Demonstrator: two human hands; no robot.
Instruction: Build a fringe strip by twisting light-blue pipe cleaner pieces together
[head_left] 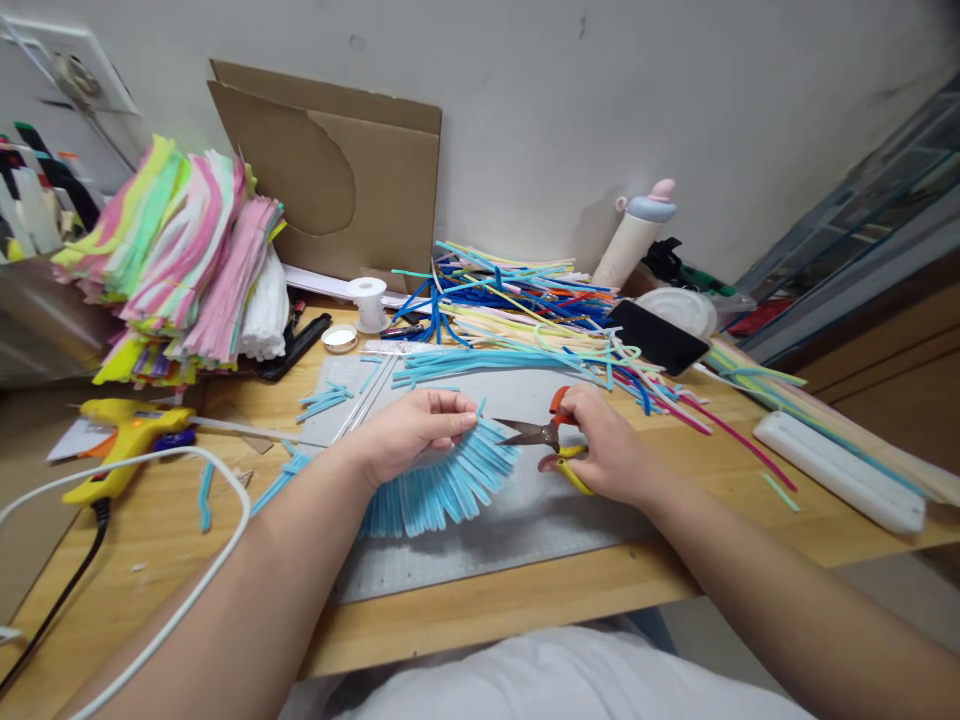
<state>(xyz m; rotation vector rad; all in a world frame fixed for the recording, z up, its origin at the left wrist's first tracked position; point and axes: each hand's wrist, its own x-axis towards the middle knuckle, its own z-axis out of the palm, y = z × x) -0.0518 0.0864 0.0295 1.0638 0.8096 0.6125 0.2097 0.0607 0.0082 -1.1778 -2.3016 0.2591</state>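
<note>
My left hand (pixel 431 430) pinches the top edge of the fan of blue strips (pixel 442 490), which hangs at 6 o'clock from my fingers over the gray mat (pixel 525 545) on the desk (pixel 480 632). My right hand (pixel 604 445) grips the 1 pair of scissors (pixel 544 434), its 2 parted blades pointing to 9 o'clock, close beside the fan.

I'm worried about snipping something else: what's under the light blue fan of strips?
The gray mat shows past the edge of the light blue fan in the left hand. Anything directly beneath is covered, so I can't tell.
</note>
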